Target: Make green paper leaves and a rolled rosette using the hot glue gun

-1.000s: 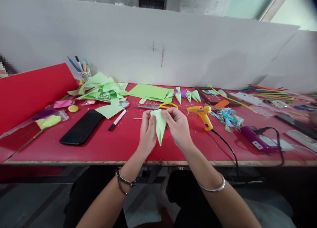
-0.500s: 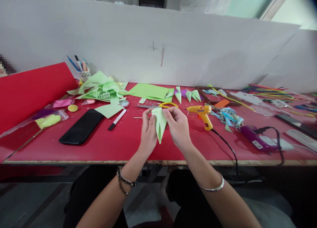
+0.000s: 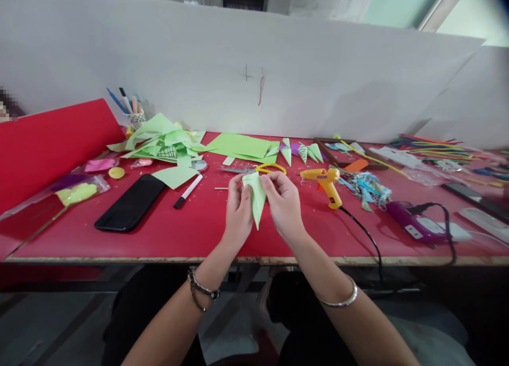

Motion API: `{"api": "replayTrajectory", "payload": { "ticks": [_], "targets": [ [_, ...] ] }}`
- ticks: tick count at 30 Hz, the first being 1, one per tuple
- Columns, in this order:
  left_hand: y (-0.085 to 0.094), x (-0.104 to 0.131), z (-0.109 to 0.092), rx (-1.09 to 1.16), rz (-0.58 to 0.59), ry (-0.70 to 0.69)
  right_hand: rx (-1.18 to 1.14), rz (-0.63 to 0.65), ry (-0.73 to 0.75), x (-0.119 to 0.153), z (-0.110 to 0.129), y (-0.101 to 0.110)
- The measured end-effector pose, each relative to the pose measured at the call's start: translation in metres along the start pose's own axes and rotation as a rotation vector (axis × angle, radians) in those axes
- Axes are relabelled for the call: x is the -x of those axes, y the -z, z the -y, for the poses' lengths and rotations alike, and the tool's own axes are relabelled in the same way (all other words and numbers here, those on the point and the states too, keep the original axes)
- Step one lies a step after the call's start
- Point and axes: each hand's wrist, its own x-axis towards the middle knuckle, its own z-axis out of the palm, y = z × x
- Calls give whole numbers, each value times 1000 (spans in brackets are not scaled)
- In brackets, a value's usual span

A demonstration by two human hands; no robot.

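Note:
Between my two hands is a light green paper cone point(image 3: 257, 200), its point hanging down toward me. My left hand point(image 3: 238, 209) pinches its left side, with the thumb on the near face. On the right edge, my right hand point(image 3: 285, 202) grips it with thumb and fingers. The cone is held above the red table point(image 3: 214, 236). Just behind my hands lie scissors point(image 3: 271, 168) with yellow handles. Farther back stand several green paper cones point(image 3: 286, 153), one with a black net pattern.
A yellow glue gun point(image 3: 326, 185) with a black cord lies right of my hands. To the left are a black phone point(image 3: 130, 204), a marker point(image 3: 188, 191) and a heap of green paper scraps point(image 3: 159, 140). A purple power strip point(image 3: 415, 224) sits at right.
The paper cone's front has closed: the open gap down its near face no longer shows. My hands have barely shifted.

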Motion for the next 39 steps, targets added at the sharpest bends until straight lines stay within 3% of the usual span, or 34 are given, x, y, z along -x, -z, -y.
{"api": "replayTrajectory", "payload": {
  "ticks": [9,19,29,39],
  "targets": [
    [2,-2,5,-79,26,-98,2,-12,-1,1,-4,0],
    [7,-7,5,-83,20,-109,-84,38,-11,0,-6,0],
    [14,-14,-3,-16,-53,-107,-376,335,-242,1,-9,-3],
    [18,-20,1,-14,-19,-123,-395,387,-285,-3,-13,2]
  ]
}}
